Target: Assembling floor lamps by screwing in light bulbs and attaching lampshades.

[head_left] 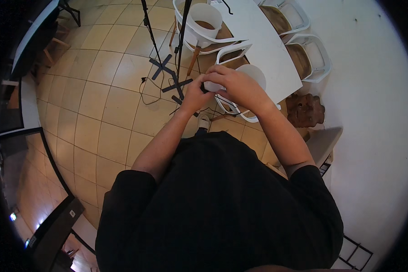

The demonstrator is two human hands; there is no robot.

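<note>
I have both forearms stretched forward and angled inward, left hand [196,96] and right hand [240,86] curled partly closed around a small white object [211,86]. It sits between them, left of the white table [272,50].

Beige tiles [109,99] lay left of the hands [238,84]; to their right stood a white table [272,45] and pale wall [371,113].
</note>
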